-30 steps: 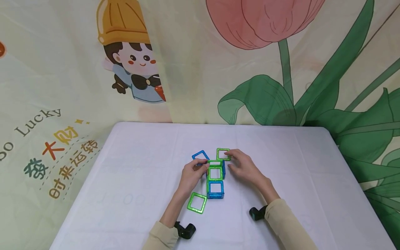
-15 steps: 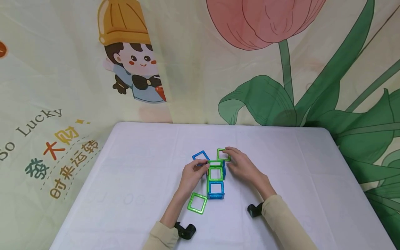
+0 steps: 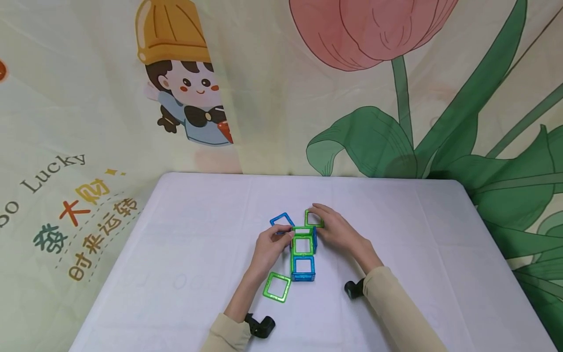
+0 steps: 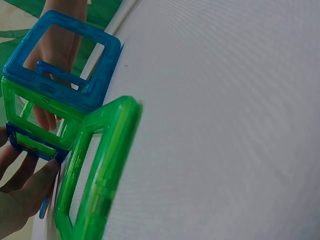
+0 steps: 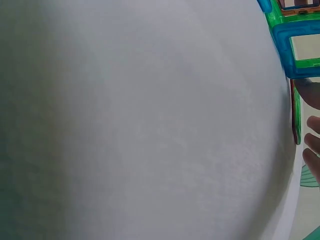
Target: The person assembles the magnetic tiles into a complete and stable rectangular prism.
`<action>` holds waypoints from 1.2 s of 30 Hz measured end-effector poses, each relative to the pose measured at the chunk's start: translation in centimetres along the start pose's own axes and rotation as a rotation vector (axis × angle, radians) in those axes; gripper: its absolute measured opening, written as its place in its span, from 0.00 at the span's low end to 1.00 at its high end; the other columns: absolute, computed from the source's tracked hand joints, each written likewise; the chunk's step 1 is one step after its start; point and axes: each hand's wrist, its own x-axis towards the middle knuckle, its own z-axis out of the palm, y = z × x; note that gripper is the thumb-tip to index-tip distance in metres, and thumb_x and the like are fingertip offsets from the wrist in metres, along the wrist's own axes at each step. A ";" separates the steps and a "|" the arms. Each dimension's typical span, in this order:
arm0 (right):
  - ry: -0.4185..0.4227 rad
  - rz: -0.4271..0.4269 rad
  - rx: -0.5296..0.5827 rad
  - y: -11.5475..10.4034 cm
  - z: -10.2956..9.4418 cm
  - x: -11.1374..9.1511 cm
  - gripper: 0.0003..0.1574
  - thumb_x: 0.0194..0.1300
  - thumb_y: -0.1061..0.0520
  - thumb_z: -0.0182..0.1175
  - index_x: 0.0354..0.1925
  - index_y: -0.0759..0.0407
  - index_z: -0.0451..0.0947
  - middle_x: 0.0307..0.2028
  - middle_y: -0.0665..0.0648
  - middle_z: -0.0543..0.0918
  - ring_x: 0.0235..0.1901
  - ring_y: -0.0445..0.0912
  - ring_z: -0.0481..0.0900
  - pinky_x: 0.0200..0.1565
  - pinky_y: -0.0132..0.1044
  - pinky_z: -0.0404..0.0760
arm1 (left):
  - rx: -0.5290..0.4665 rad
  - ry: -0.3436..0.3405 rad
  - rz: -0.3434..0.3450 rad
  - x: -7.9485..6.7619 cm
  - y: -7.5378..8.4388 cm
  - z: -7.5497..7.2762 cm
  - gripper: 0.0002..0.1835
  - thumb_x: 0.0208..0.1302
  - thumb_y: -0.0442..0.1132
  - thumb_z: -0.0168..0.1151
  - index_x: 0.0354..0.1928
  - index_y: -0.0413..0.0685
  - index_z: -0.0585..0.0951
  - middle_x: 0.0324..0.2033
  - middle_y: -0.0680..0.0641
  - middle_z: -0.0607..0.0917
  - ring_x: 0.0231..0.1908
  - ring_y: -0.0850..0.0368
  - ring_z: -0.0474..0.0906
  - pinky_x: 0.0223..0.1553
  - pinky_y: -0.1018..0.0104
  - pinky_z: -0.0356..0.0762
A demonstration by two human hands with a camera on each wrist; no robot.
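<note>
A small structure of blue and green square-framed magnetic tiles [image 3: 303, 277] stands mid-table in the head view. My left hand [image 3: 269, 247] holds its far left edge; in the left wrist view, the thumb and fingers grip around a blue tile [image 4: 34, 147] at the structure's end. My right hand [image 3: 338, 230] is at the far right corner, its fingers reaching over a flat green tile [image 3: 307, 218] just behind the structure. In the right wrist view, its thumb lies beside a blue side tile [image 5: 282, 47], and its other fingers are loosely bent, partly cut off by the frame.
A loose blue square tile [image 3: 279, 216] lies behind my left fingers. Another green square tile [image 3: 276, 297] lies flat at the structure's near left corner. A white cloth covers the table [image 3: 211, 234], whose far edge meets a printed backdrop [image 3: 264, 98].
My right hand has shifted left and slightly away, its fingertips passing further over the far green tile. The left hand and the structure have stayed in place.
</note>
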 end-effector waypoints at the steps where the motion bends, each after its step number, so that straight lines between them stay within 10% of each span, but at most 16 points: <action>1: -0.004 -0.001 -0.001 0.0 0.0 0.0 0.34 0.70 0.65 0.64 0.72 0.58 0.71 0.75 0.62 0.66 0.76 0.57 0.64 0.74 0.52 0.65 | 0.000 -0.001 0.001 0.0 0.0 0.0 0.16 0.71 0.45 0.65 0.57 0.47 0.85 0.54 0.45 0.86 0.47 0.56 0.83 0.46 0.63 0.83; 36: 0.090 0.081 -0.098 -0.1 -0.2 0.0 0.36 0.68 0.56 0.70 0.70 0.61 0.71 0.65 0.63 0.78 0.67 0.57 0.75 0.66 0.50 0.76 | 0.003 -0.003 -0.002 0.0 0.0 0.0 0.16 0.71 0.44 0.65 0.57 0.49 0.85 0.53 0.47 0.86 0.46 0.56 0.83 0.46 0.63 0.82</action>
